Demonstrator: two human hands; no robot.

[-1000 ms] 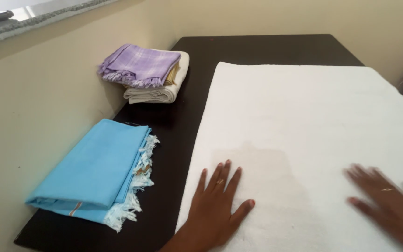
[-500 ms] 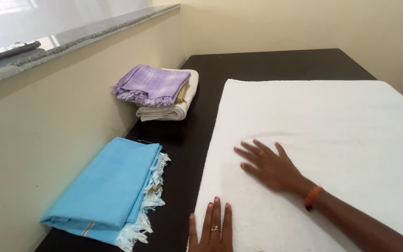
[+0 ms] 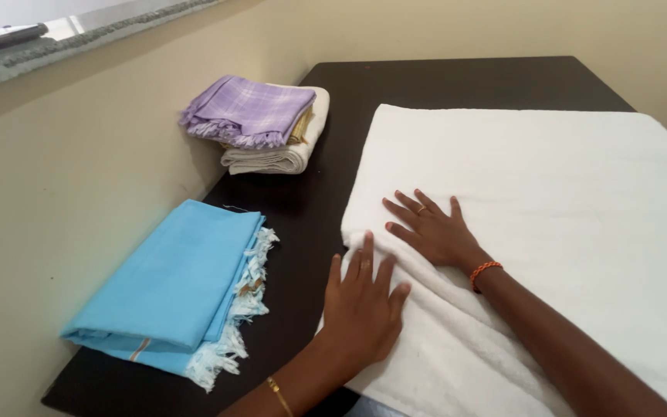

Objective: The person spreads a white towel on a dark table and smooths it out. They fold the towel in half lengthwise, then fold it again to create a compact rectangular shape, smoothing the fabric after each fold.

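While pressed flat on white towel (image 3: 550,201): left hand (image 3: 360,309) and right hand (image 3: 434,232), fingers spread, gripping nothing. Blue cloth (image 3: 167,289) left, on dark desk (image 3: 441,81).

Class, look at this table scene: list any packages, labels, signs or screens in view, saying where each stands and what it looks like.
No packages, labels, signs or screens show clearly.
Dark flat object: on the grey ledge at top left, too blurred to tell what it is.

I see dark table (image 3: 457,77) against beige wall (image 3: 79,177); grey stone sill (image 3: 79,35) upper left, daylight above it.
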